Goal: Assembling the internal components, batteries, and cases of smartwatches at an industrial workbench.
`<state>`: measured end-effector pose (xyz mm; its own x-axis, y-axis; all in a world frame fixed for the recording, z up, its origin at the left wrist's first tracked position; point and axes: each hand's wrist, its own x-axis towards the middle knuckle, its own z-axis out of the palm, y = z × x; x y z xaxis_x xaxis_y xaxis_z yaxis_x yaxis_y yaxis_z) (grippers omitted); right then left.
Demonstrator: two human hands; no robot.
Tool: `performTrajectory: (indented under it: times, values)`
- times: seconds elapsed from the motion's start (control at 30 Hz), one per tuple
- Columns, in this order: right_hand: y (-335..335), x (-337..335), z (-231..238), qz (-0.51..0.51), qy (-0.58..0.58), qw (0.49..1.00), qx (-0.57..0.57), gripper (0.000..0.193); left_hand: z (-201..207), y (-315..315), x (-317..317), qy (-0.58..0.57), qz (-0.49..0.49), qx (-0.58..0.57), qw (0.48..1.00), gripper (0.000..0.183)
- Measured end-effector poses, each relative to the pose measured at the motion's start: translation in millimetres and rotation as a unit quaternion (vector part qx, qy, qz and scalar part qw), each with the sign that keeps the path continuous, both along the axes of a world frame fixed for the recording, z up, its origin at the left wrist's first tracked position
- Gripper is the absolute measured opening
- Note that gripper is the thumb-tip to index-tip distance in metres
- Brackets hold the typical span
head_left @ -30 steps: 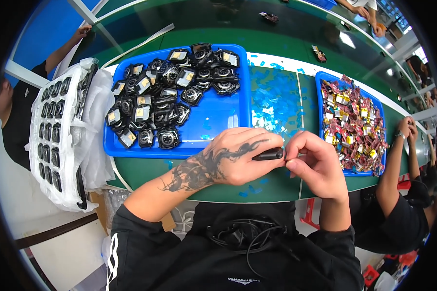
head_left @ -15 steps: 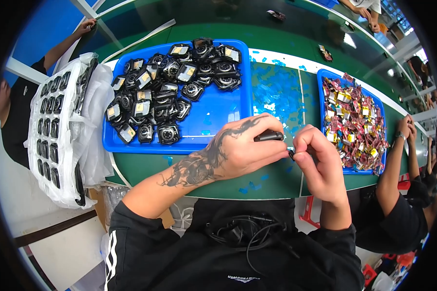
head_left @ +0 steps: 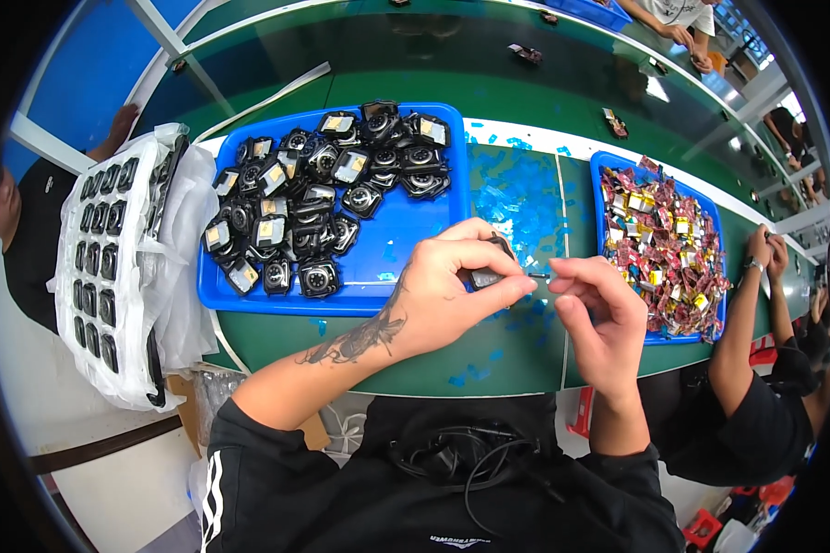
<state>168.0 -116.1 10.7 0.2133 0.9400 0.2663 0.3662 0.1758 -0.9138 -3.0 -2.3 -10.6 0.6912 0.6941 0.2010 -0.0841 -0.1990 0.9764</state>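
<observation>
Between the left hand (head_left: 447,288) and the right hand (head_left: 610,318), a small dark bit (head_left: 539,275) shows beside the left thumb's tip; whether it is joined to what that hand holds is too small to tell. The left hand is closed around a dark piece (head_left: 482,276), its fingers curled over the far side and its thumb along the near side, so that only part of the piece shows. The right hand is half curled, its thumb and forefinger tips a little apart, close to the left thumb; I cannot tell whether its fingers have hold of anything.

Beneath both hands is the green table (head_left: 415,373). Just beyond the grip, blue scraps (head_left: 505,194) lie scattered over it. To the left of the grip and farther off sits a blue tray (head_left: 415,244), with watch cases (head_left: 318,166) heaped over its far and left parts. Well to the left, past that tray, stands a white rack (head_left: 135,304) with dark cases in rows. To the right of the grip, a smaller tray (head_left: 598,207) is full of red, yellow and silvery parts (head_left: 664,249). Farther right are a co-worker's hands (head_left: 770,249), near each other. Below the grip, a black cable (head_left: 475,461) lies coiled against the person's black clothes.
</observation>
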Motion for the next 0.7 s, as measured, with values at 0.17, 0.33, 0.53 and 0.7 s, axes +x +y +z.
performTrajectory:
  times: [0.17,0.33,0.53,0.7]
  values:
    - [9.0,-3.4,-7.9,0.024,0.042,0.998,0.041,0.022,-2.2,-0.8,1.2,-0.017,-0.048,0.001,0.999,0.012]
    - [2.2,1.2,-1.5,-0.043,0.122,0.991,0.04,0.015,-0.5,-2.0,3.2,-0.079,-0.047,-0.215,0.972,0.047]
    - [15.0,-8.8,9.1,-0.007,-0.124,0.991,0.056,0.019,-15.2,1.5,4.7,-0.102,-0.089,-0.16,0.978,0.047]
    - [22.7,-18.3,7.9,-0.081,-0.041,0.996,0.006,0.015,-2.0,-4.9,2.5,-0.091,-0.119,-0.27,0.951,0.059]
